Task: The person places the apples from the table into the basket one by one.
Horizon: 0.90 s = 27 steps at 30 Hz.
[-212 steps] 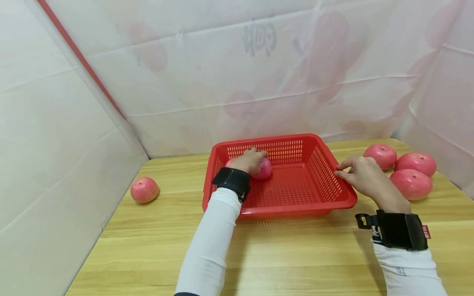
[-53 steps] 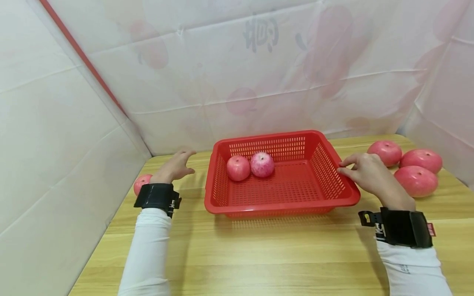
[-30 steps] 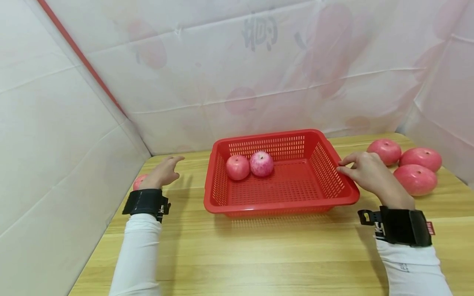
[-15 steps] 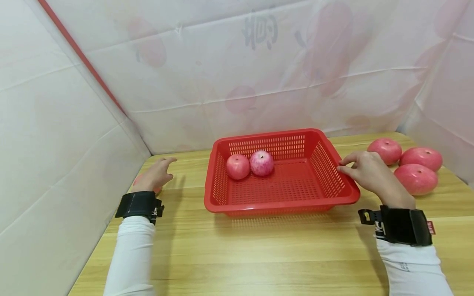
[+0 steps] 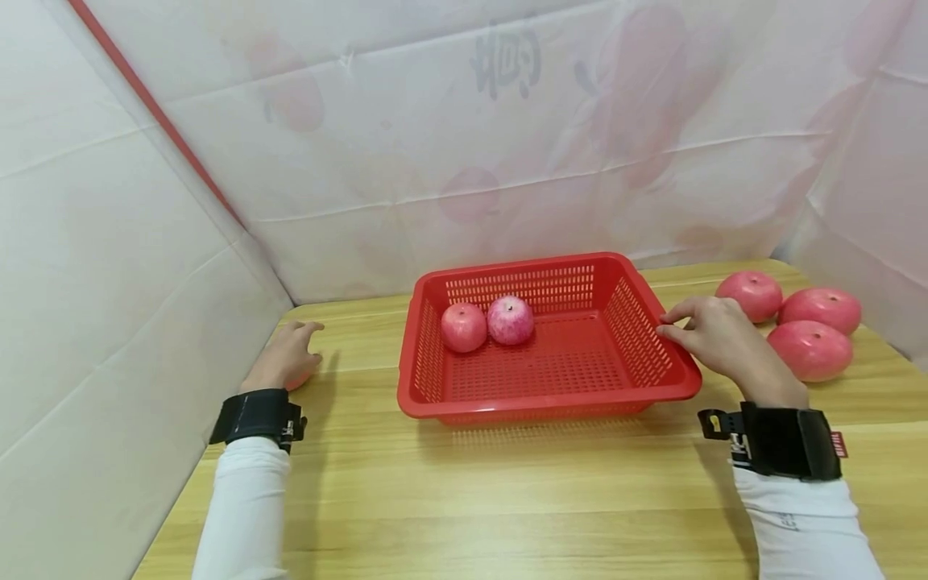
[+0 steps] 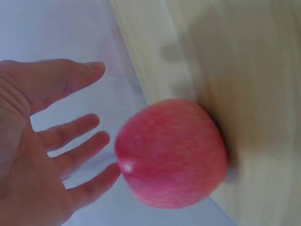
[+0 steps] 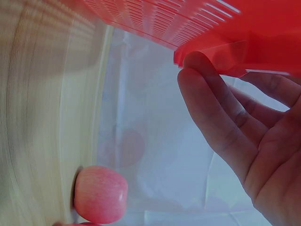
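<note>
My left hand hovers over an apple at the table's left side and mostly hides it in the head view. In the left wrist view the whole pink-red apple shows, with the hand's fingers spread beside it. One fingertip is very close to the fruit; whether it touches, I cannot tell. With its fingertips my right hand holds the right rim of a red slotted plastic basket. Inside, toward the left, lie a red apple and a streaked pink apple side by side.
Right of the right hand, three pink-red apples sit clustered on the wooden table. Pale printed sheeting hangs close behind the table and along both sides. A black strap device circles each wrist.
The left hand has left the basket, where the streaked apple now sits uncovered, and has moved left and lower over the lone apple. The right hand has kept its hold on the rim.
</note>
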Available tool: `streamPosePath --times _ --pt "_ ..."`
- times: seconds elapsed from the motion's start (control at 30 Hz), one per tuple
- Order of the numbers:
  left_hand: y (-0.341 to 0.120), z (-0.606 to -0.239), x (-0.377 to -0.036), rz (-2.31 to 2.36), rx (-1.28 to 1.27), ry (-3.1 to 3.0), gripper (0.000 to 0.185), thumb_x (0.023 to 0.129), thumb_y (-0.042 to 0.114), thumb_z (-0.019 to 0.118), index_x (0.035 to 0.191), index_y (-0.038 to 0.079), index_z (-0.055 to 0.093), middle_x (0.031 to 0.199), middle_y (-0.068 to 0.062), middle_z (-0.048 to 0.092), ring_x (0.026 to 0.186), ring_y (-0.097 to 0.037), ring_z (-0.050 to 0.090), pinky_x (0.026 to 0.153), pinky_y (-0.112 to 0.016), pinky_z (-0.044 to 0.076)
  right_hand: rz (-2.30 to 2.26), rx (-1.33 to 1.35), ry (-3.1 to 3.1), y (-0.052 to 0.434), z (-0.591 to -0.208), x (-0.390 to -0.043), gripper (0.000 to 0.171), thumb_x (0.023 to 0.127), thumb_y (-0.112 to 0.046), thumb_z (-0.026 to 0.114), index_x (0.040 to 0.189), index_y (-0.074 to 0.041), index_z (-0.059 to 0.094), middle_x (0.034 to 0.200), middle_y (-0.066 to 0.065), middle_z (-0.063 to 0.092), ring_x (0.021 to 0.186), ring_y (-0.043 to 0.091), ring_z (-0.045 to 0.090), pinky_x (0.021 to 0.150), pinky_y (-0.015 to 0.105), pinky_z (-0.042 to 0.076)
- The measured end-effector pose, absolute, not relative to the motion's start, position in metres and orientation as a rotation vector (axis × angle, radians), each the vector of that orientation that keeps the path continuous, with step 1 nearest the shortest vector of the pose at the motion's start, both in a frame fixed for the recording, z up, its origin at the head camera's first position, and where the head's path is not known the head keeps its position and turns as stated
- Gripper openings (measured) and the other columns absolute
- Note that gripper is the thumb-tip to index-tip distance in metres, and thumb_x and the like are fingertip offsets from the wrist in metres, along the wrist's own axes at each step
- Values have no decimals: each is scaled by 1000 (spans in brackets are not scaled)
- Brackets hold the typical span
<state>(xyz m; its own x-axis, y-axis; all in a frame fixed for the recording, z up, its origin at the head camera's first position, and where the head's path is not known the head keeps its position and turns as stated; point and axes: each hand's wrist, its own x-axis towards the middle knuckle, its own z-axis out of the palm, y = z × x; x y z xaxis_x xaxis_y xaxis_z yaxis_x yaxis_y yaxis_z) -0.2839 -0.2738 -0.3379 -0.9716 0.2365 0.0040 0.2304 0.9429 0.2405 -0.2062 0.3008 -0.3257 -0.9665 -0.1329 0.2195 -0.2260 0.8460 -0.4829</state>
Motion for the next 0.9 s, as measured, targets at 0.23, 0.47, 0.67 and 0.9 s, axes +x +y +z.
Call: streamPosePath --times 0.23,0.47,0.67,0.9 --pt "-283 -348 -283 369 217 3096 55 89 7 62 139 -12 47 135 -42 40 123 -63 37 101 -70 35 766 273 -2856 301 -326 -206 22 91 -5 73 102 14 72 88 27 71 69 31 69 56 33 56" --pt "-288 -358 -281 385 30 3113 52 92 12 58 136 -11 46 137 -47 31 121 -70 31 94 -75 37 779 252 -2868 299 -325 -206 23 92 -5 73 104 15 71 91 30 70 71 35 69 60 43 60" --pt "-291 -374 -281 482 -87 3093 64 89 11 58 141 -15 31 138 -52 15 117 -77 24 89 -79 37 798 243 -2872 298 -326 -205 23 92 -5 73 103 15 71 90 29 70 72 36 71 59 41 60" --pt "-295 -386 -282 486 -70 3139 69 89 12 65 141 -16 29 135 -52 18 116 -77 24 92 -79 34 787 234 -2873 298 -324 -205 24 92 -5 73 104 15 71 90 29 70 72 36 71 58 40 59"
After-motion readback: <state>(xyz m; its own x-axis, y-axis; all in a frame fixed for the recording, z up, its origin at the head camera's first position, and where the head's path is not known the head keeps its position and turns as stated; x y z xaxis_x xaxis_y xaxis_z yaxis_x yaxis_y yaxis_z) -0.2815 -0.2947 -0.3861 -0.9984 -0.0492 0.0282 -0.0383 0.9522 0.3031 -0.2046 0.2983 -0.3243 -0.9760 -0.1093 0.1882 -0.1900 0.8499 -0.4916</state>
